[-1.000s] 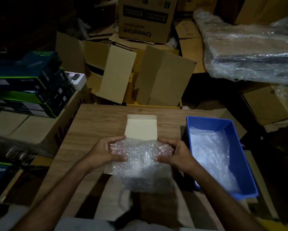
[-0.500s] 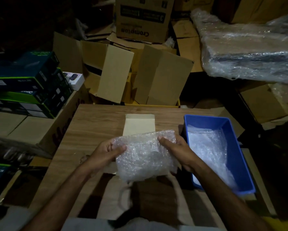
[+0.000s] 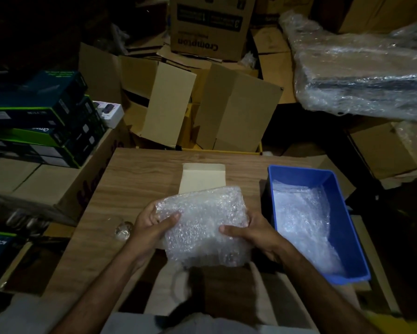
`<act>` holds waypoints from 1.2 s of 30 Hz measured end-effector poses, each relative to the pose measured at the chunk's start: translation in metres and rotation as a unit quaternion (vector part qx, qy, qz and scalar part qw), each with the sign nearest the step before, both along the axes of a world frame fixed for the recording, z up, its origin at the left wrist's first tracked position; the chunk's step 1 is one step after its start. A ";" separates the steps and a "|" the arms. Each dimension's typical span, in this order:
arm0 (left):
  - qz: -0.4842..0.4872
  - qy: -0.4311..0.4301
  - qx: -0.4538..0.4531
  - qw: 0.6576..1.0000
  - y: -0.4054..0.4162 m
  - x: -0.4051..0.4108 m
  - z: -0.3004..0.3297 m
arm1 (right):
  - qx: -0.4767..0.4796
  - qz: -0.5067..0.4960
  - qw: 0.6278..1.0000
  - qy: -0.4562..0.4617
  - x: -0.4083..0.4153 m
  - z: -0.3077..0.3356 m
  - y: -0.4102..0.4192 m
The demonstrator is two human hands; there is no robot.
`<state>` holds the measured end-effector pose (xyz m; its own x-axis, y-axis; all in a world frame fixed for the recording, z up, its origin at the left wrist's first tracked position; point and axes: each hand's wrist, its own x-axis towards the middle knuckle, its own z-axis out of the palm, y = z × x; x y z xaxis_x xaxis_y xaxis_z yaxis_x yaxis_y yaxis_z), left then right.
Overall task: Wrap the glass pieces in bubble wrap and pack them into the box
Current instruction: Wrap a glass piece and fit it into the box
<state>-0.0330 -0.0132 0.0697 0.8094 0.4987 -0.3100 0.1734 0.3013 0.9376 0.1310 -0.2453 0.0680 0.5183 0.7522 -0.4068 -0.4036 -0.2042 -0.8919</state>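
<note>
Fingers [image 3: 171, 216] of my left hand [image 3: 149, 227] curl round the left edge of the bundle [image 3: 202, 222], thumb laid across its face; my right hand [image 3: 253, 233] grips the right edge the same way, thumb on top. Both hold the bubble-wrapped packet up off the desk [image 3: 135, 179], tilted toward me.

Going by size: the desk is wood-grained, ringed by cardboard cartons [image 3: 234, 109] and stacked dark retail boxes [image 3: 41, 116]. A big film-wrapped load [image 3: 361, 75] sits far right. On the desk's right side stands a blue bin [image 3: 347, 227] with loose bubble wrap [image 3: 301, 220] lying in it. Behind the bundle a pale flap [image 3: 203, 177] of the box shows; most of the box is hidden by the packet. Smallest, a clear glass piece [image 3: 123, 231] lies on the desk just beside my left wrist.

I cannot see what is inside the bundle, nor whether its lower flap is closed. I judge the wrapping as nearly done and the packing not yet begun.

Risks, as I read them: no tape is visible, so the wrap could spring open and let glass slide out of the bottom as I lower it. My left forearm could nudge the loose piece toward the desk edge. The light is poor, so I could misjudge the box opening and knock the bundle on its rim.
</note>
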 end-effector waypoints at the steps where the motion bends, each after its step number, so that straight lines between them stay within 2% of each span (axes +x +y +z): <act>1: -0.020 0.012 0.001 1.000 0.004 -0.003 0.002 | -0.002 -0.009 1.000 -0.005 0.003 0.001 0.000; 4: -0.172 0.057 -0.002 0.983 0.028 -0.013 0.016 | 0.017 0.009 1.000 -0.016 0.015 0.008 -0.003; 6: -0.303 0.086 0.017 0.949 0.039 -0.013 0.028 | 0.025 0.058 0.998 -0.021 0.021 0.018 -0.001; 8: -0.366 0.098 0.055 0.924 0.034 -0.001 0.039 | 0.034 0.111 0.993 -0.016 0.025 0.029 0.005; 10: -0.347 0.077 0.097 0.930 0.021 0.012 0.047 | 0.075 0.107 0.991 0.042 0.027 0.035 0.009; 11: -0.316 0.061 0.100 0.941 0.014 0.017 0.050 | 0.113 0.075 0.985 0.109 0.027 0.035 0.009; 13: -0.240 0.036 0.071 0.968 0.005 0.020 0.048 | 0.195 -0.006 0.944 0.266 0.021 0.022 0.006; 14: -0.208 0.027 0.062 0.976 0.001 0.018 0.045 | 0.212 -0.029 0.929 0.303 0.013 0.015 0.004; 16: -0.151 0.013 0.059 0.987 -0.008 0.013 0.039 | 0.182 -0.026 0.935 0.304 -0.010 0.003 0.003; 18: -0.096 0.006 0.067 0.993 -0.019 0.011 0.032 | 0.117 0.004 0.957 0.266 -0.028 -0.005 0.005; 21: -0.017 0.015 0.117 0.993 -0.029 0.008 0.023 | 0.115 -0.013 0.983 0.140 -0.034 -0.002 0.014; 24: -0.040 0.003 0.134 0.990 -0.029 0.002 0.015 | 0.050 -0.134 0.989 0.024 -0.033 -0.002 0.019; 26: -0.061 0.003 0.118 0.991 -0.022 -0.001 0.011 | 0.074 -0.156 0.985 -0.006 -0.033 -0.006 0.014; 29: -0.117 -0.003 0.079 0.990 -0.012 -0.004 0.014 | 0.070 -0.099 0.988 -0.099 -0.026 -0.012 0.002; 31: -0.163 0.021 0.092 0.982 -0.008 -0.007 0.017 | 0.041 -0.038 0.984 -0.167 -0.022 -0.011 -0.002; 34: -0.190 0.099 0.182 0.960 -0.007 -0.002 0.024 | -0.038 0.032 0.964 -0.263 -0.019 -0.005 -0.002; 36: -0.189 0.142 0.306 0.922 -0.007 0.006 0.028 | -0.064 0.052 0.954 -0.289 -0.016 0.001 0.003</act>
<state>-0.0266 -0.0206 0.0979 0.8907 0.3490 -0.2913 0.4230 -0.4016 0.8123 0.1153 -0.2424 0.0688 0.6096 0.7748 -0.1675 0.1764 -0.3386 -0.9242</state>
